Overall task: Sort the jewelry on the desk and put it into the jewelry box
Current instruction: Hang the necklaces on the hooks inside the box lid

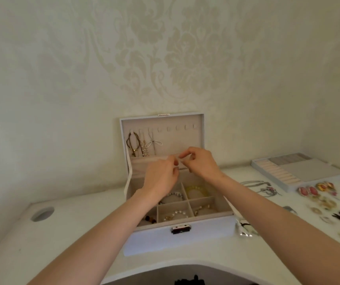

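A pale grey jewelry box [177,237] stands open on the white desk, its lid [197,138] upright against the wall. Three necklaces [142,144] hang from hooks at the lid's left. Beaded bracelets, among them a yellow one [197,191] and a pearl one [176,214], lie in the box's compartments. My left hand [161,177] and my right hand [201,161] meet above the box, in front of the lid's pocket. Their fingertips pinch something small and thin between them; the item itself is too small to make out.
A removable ring tray [300,171] sits at the far right by the wall. Loose jewelry lies on the desk to the right: a silver chain necklace [257,185], pink and gold earrings [313,190], a hair clip [245,228]. A round cable hole [42,213] is on the left.
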The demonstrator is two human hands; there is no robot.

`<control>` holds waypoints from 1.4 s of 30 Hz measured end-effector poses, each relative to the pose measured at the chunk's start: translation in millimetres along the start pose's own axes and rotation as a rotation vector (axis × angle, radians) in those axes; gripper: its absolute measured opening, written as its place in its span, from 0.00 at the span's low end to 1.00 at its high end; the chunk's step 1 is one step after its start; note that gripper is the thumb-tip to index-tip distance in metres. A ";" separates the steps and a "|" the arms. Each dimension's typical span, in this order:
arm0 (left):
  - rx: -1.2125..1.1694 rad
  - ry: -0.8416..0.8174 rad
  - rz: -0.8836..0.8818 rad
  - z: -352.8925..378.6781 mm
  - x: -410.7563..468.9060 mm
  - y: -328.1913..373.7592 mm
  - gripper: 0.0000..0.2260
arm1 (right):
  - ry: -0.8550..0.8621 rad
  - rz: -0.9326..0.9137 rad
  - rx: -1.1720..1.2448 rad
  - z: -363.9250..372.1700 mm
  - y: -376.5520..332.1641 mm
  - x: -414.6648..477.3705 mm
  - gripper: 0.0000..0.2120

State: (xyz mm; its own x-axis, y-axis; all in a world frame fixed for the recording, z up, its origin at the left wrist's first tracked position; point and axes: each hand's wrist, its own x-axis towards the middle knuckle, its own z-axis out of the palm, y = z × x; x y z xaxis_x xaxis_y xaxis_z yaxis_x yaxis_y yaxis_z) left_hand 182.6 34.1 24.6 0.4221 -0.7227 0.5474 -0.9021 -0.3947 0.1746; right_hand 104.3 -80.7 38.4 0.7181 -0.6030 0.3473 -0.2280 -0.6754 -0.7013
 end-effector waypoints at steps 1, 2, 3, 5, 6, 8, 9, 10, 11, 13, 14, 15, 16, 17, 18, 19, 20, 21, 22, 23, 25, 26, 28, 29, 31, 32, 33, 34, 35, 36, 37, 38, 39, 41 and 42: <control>-0.016 -0.035 0.015 3.0 -0.1 6.6 0.10 | -0.002 0.000 -0.002 -7.3 6.4 -2.0 0.06; -0.024 -0.066 0.030 6.3 -0.1 13.5 0.10 | 0.004 0.002 -0.001 -14.6 12.9 -4.3 0.06; -0.036 -0.089 0.045 10.0 0.1 20.2 0.10 | 0.020 0.007 0.001 -21.9 20.0 -6.2 0.06; -0.077 -0.117 0.081 17.0 0.4 33.8 0.09 | 0.068 0.032 -0.013 -35.8 35.9 -8.8 0.06; -0.108 -0.120 0.100 19.6 0.3 40.6 0.09 | 0.081 0.053 -0.035 -42.4 44.6 -9.6 0.06; -0.187 -0.117 0.136 25.1 -0.2 51.2 0.09 | 0.055 0.110 -0.106 -53.5 62.1 -9.3 0.06; -0.218 -0.115 0.158 27.8 -1.2 54.9 0.08 | 0.014 0.143 -0.144 -57.3 71.0 -8.8 0.07; -0.231 -0.124 0.180 30.3 -2.9 57.6 0.08 | -0.039 0.175 -0.180 -59.5 79.1 -8.6 0.07; -0.227 -0.140 0.202 32.2 -4.7 59.4 0.08 | -0.097 0.205 -0.214 -59.9 86.5 -8.6 0.06; -0.216 -0.167 0.226 35.6 -6.9 58.7 0.08 | -0.190 0.246 -0.296 -55.9 99.1 -8.8 0.05; -0.223 -0.174 0.223 36.5 -7.6 57.2 0.08 | -0.217 0.254 -0.344 -52.6 103.2 -9.4 0.06; -0.233 -0.179 0.213 37.0 -8.0 55.3 0.08 | -0.230 0.254 -0.388 -49.1 105.9 -10.0 0.08; -0.242 -0.182 0.202 37.3 -8.0 53.4 0.08 | -0.228 0.251 -0.426 -45.9 107.2 -10.7 0.09; -0.247 -0.183 0.192 37.7 -8.0 51.5 0.08 | -0.217 0.244 -0.458 -43.0 107.5 -11.2 0.10; -0.248 -0.185 0.184 37.9 -8.0 50.1 0.08 | -0.203 0.239 -0.481 -40.5 107.6 -11.4 0.11; -0.247 -0.187 0.181 38.1 -8.2 49.4 0.07 | -0.190 0.234 -0.492 -38.2 108.0 -11.0 0.10; -0.244 -0.189 0.182 38.1 -8.6 49.5 0.07 | -0.184 0.234 -0.494 -36.1 107.9 -10.2 0.09; -0.242 -0.188 0.186 37.6 -8.9 50.2 0.07 | -0.186 0.236 -0.492 -34.7 107.9 -9.0 0.07; -0.244 -0.185 0.189 37.2 -8.9 51.0 0.07 | -0.196 0.241 -0.493 -33.9 107.7 -7.5 0.06; -0.247 -0.182 0.192 37.0 -9.2 51.7 0.07 | -0.209 0.242 -0.498 -33.4 107.8 -6.0 0.05; -0.252 -0.181 0.192 37.0 -9.4 52.3 0.07 | -0.239 0.236 -0.513 -33.2 107.3 -3.7 0.06; -0.253 -0.182 0.189 37.1 -9.6 51.9 0.07 | -0.253 0.230 -0.521 -33.3 107.0 -2.9 0.07; -0.257 -0.185 0.180 37.1 -9.8 51.1 0.07 | -0.282 0.226 -0.533 -32.5 108.4 -1.1 0.07; -0.260 -0.184 0.176 36.5 -10.1 51.0 0.07 | -0.294 0.226 -0.540 -32.3 109.2 -0.7 0.08; -0.264 -0.178 0.170 35.7 -10.1 51.0 0.07 | -0.299 0.225 -0.547 -33.3 110.7 0.1 0.08; -0.265 -0.174 0.168 35.5 -10.0 51.0 0.07 | -0.300 0.222 -0.545 -34.6 111.1 0.3 0.08; -0.266 -0.172 0.164 35.5 -9.8 51.1 0.07 | -0.301 0.220 -0.538 -36.0 111.5 0.7 0.07; -0.269 -0.170 0.161 35.6 -9.6 51.2 0.07 | -0.299 0.215 -0.523 -37.7 111.7 1.1 0.05; -0.270 -0.169 0.158 35.6 -9.4 51.4 0.07 | -0.288 0.213 -0.493 -39.8 111.5 1.3 0.04; -0.269 -0.169 0.157 35.8 -9.2 51.3 0.07 | -0.265 0.208 -0.451 -41.7 112.1 2.3 0.06; -0.267 -0.167 0.155 35.5 -9.0 51.4 0.08 | -0.238 0.205 -0.396 -43.3 114.0 3.9 0.09; -0.266 -0.166 0.153 35.2 -9.1 51.4 0.08 | -0.211 0.206 -0.335 -45.3 116.3 5.2 0.10; -0.266 -0.164 0.154 34.8 -9.1 51.4 0.08 | -0.190 0.210 -0.284 -47.6 118.3 6.1 0.11; -0.269 -0.162 0.155 34.2 -9.4 51.3 0.08 | -0.156 0.203 -0.208 -52.2 119.4 6.8 0.11; -0.269 -0.162 0.156 34.1 -9.5 51.3 0.08 | -0.136 0.200 -0.160 -54.4 118.1 6.7 0.11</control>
State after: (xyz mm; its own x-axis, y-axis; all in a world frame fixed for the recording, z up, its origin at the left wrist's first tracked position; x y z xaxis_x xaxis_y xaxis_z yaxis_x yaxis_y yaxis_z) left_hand 135.4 1.4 0.4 0.2668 -0.8516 0.4512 -0.9391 -0.1244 0.3204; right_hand 46.4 -187.6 -8.2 0.7273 -0.6761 0.1176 -0.4671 -0.6133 -0.6369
